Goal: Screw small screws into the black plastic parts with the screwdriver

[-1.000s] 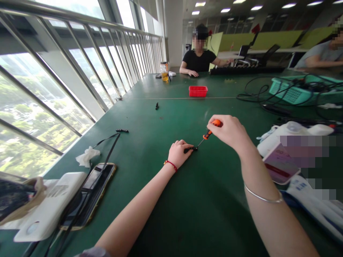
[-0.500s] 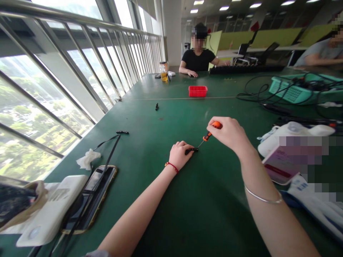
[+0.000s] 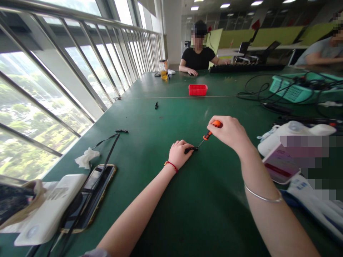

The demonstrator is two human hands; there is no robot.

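Observation:
My left hand (image 3: pixel 178 154), with a red bracelet at the wrist, pinches a small black part (image 3: pixel 192 149) down against the green tabletop (image 3: pixel 155 185). The part's exact kind is too small to make out. Closed around the handle of an orange and black screwdriver (image 3: pixel 208 135), my right hand (image 3: pixel 227 130) tilts the tool down to the left. The thin shaft meets the right end of the black part; whether a screw sits there cannot be seen.
Left of my arm lie a phone (image 3: pixel 103 192), a white power strip (image 3: pixel 50 210) and black cords. Further off are a small black piece (image 3: pixel 156 105) and a red tray (image 3: pixel 198 90). A teal basket (image 3: pixel 286 91) of cables and a white bottle (image 3: pixel 292 132) stand right. A person sits opposite.
The view has shifted very slightly. Both hands, the screwdriver and the black part keep nearly the same places.

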